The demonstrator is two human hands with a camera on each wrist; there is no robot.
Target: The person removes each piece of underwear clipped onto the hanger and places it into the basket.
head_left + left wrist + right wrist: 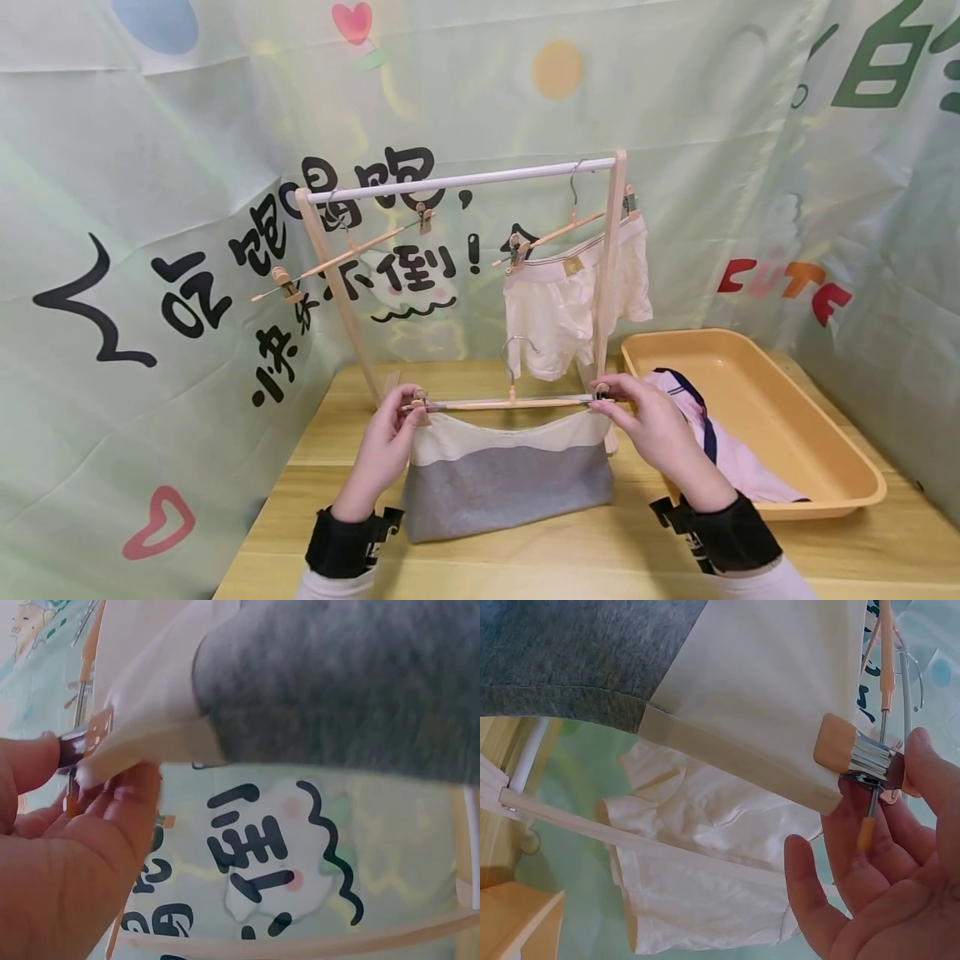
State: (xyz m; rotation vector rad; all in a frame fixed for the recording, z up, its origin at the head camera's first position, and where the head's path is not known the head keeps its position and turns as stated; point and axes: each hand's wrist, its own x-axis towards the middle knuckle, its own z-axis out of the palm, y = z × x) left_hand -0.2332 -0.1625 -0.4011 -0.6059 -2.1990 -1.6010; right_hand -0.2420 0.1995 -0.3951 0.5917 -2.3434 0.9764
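A clip hanger (480,405) with a metal hook is held level above the wooden table, in front of the rack. From its two clips hangs a cream-and-grey garment (510,483), its cream edge uppermost. The left hand (388,433) pinches the hanger's left clip (97,733) between thumb and fingers at the garment's corner. At the other end, the right hand (656,421) holds the right clip (836,746), thumb on its tail and fingers behind. In the right wrist view that clip bites the cream cloth. The hook touches nothing visible.
A small rack (480,177) with a white bar stands behind the hands. It carries a bare clip hanger (367,247) at left and white shorts (555,308) clipped to a hanger at right. An orange tray (795,375) on the right holds a pink garment (742,471) with navy trim.
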